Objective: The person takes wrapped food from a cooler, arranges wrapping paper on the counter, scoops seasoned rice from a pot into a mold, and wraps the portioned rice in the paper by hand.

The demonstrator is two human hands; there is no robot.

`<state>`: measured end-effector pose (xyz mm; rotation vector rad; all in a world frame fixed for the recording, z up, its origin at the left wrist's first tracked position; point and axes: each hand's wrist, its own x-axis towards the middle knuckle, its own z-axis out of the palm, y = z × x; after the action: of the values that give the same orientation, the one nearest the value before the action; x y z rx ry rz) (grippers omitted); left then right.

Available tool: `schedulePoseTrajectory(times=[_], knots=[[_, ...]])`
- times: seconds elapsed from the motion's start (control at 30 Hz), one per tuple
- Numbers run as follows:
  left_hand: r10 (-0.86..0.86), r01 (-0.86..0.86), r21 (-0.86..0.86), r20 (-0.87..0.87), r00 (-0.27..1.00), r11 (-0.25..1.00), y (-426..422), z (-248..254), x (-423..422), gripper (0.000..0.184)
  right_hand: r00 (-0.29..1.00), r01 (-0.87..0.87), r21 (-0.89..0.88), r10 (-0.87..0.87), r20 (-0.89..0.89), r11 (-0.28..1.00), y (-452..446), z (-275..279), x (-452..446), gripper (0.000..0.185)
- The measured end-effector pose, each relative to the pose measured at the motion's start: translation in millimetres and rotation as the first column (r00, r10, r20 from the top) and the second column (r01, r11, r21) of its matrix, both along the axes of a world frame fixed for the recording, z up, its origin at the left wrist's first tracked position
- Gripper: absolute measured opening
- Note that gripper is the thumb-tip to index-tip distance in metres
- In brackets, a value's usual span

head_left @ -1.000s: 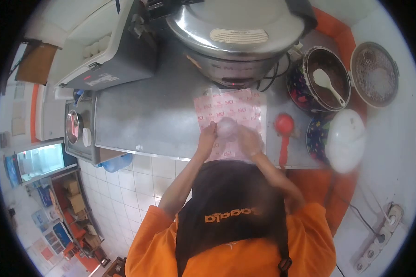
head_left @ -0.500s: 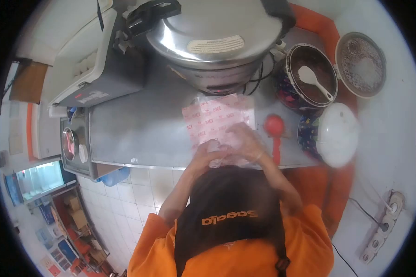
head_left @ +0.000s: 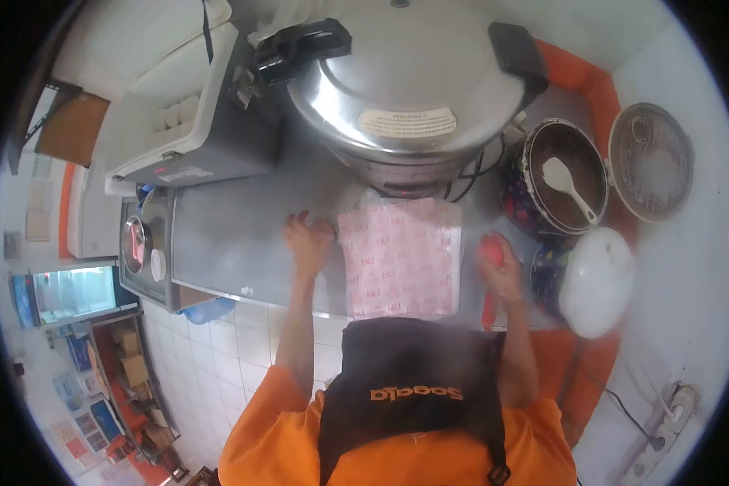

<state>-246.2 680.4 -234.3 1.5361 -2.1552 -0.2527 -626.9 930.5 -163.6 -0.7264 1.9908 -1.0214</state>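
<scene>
On the metal counter lies a stack of pink printed wrapping paper sheets [head_left: 401, 259], between my two hands. My left hand [head_left: 306, 247] is over the counter to the left of the paper, blurred, its fingers apart. Whether a small thing lies by its fingertips is too smeared to tell. My right hand [head_left: 502, 271] is closed around the rounded end of a red scoop [head_left: 489, 308] at the right of the paper. The scoop's handle points toward the counter's front edge.
A large steel cooker [head_left: 413, 89] stands behind the paper. At right is an open patterned rice pot [head_left: 535, 190] with a white paddle [head_left: 569, 190]; nearer is a white-lidded pot [head_left: 598, 282]. A grey cooler box [head_left: 235, 138] stands at left, beyond the metal counter [head_left: 235, 235].
My hands have parted from over the paper, where they were together. The left moved left onto the counter; the right moved right and took hold of the red scoop. The view has shifted slightly.
</scene>
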Motion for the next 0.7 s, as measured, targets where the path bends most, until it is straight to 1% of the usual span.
schedulePoseTrajectory(times=[0.03, 0.07, 0.1, 0.13, 0.17, 0.2, 0.23, 0.27, 0.33, 0.37, 0.4, 0.43, 0.47, 0.5, 0.53, 0.57, 0.63, 0.67, 0.7], knots=[[-0.134, 0.146, 0.104, -0.109, 0.985, 0.984, 16.6, 32.9, -22.3, 0.078, 0.936, 0.109, -0.096, -0.070, 0.344, 0.989, 1.4, 4.5, 4.8, 0.054], [-0.263, 0.309, 0.188, -0.235, 0.936, 0.932, 36.3, 72.9, -54.8, 0.082, 0.758, 0.253, -0.153, -0.098, 0.645, 0.955, 4.0, 7.7, 9.6, 0.050], [-0.260, 0.501, 0.325, -0.565, 0.783, 0.802, 62.3, 113.8, -92.3, 0.091, 0.881, 0.071, -0.215, 0.040, 0.472, 0.974, 7.6, 10.1, 18.0, 0.049], [-0.144, 0.704, 0.367, -0.821, 0.552, 0.608, 86.4, 146.3, -124.4, 0.100, 0.958, -0.132, -0.177, 0.171, 0.232, 0.975, 11.9, -0.4, 29.9, 0.049], [-0.294, 0.776, 0.334, -0.788, 0.542, 0.534, 99.3, 164.4, -145.6, 0.105, 0.954, -0.299, -0.100, 0.298, -0.024, 0.949, 16.2, -11.0, 41.5, 0.050], [-0.439, 0.838, 0.304, -0.741, 0.507, 0.454, 107.6, 172.4, -162.4, 0.109, 0.855, -0.429, 0.085, 0.435, -0.284, 0.899, 19.4, -29.3, 45.5, 0.051], [-0.509, 0.831, 0.205, -0.707, 0.492, 0.518, 109.9, 166.2, -175.8, 0.108, 0.670, -0.523, 0.092, 0.475, -0.571, 0.848, 12.7, 3.4, 30.2, 0.048], [-0.509, 0.830, 0.208, -0.705, 0.494, 0.517, 105.5, 163.6, -185.9, 0.108, 0.405, -0.604, 0.142, 0.455, -0.793, 0.785, 4.8, 39.4, 6.2, 0.046], [-0.500, 0.819, 0.225, -0.697, 0.514, 0.528, 91.3, 162.0, -199.0, 0.108, 0.479, -0.468, 0.167, 0.408, -0.777, 0.868, -43.0, 157.7, -49.4, 0.041], [-0.638, 0.799, 0.134, -0.532, 0.558, 0.587, 79.4, 175.0, -216.8, 0.110, 0.792, -0.211, 0.167, 0.269, -0.548, 0.963, -74.0, 207.1, -91.9, 0.037], [-0.598, 0.818, 0.202, -0.593, 0.540, 0.539, 75.7, 174.9, -225.2, 0.110, 0.581, -0.076, 0.369, 0.342, -0.739, 0.926, -84.8, 199.1, -124.9, 0.033], [-0.550, 0.834, 0.266, -0.649, 0.526, 0.484, 74.5, 174.7, -233.8, 0.110, 0.465, 0.013, 0.579, 0.508, -0.725, 0.815, -93.0, 197.1, -151.0, 0.033], [-0.495, 0.848, 0.322, -0.701, 0.513, 0.422, 73.0, 175.1, -243.5, 0.110, 0.428, 0.051, 0.652, 0.573, -0.698, 0.756, -94.7, 178.5, -168.1, 0.033], [-0.491, 0.860, 0.323, -0.717, 0.494, 0.394, 71.4, 172.7, -255.5, 0.113, 0.394, 0.093, 0.717, 0.635, -0.664, 0.691, -95.6, 148.3, -186.1, 0.033], [-0.482, 0.871, 0.329, -0.733, 0.479, 0.366, 71.1, 168.8, -266.2, 0.115, 0.366, 0.134, 0.776, 0.697, -0.617, 0.616, -95.4, 131.1, -197.4, 0.032], [-0.469, 0.879, 0.331, -0.750, 0.466, 0.343, 70.3, 166.3, -278.2, 0.118, 0.394, 0.138, 0.757, 0.666, -0.634, 0.639, -96.1, 129.0, -204.2, 0.031], [-0.624, 0.898, 0.203, -0.658, 0.421, 0.391, 66.5, 165.1, -300.8, 0.116, 0.443, 0.127, 0.719, 0.609, -0.658, 0.684, -103.0, 129.0, -211.4, 0.029], [-0.687, 0.900, 0.151, -0.598, 0.413, 0.409, 66.5, 163.7, -307.6, 0.115, 0.479, 0.129, 0.717, 0.590, -0.650, 0.686, -106.1, 130.8, -219.1, 0.028], [-0.705, 0.903, 0.132, -0.583, 0.404, 0.408, 66.0, 164.3, -316.5, 0.114, 0.514, 0.133, 0.712, 0.567, -0.644, 0.689, -111.0, 145.8, -229.1, 0.027]])
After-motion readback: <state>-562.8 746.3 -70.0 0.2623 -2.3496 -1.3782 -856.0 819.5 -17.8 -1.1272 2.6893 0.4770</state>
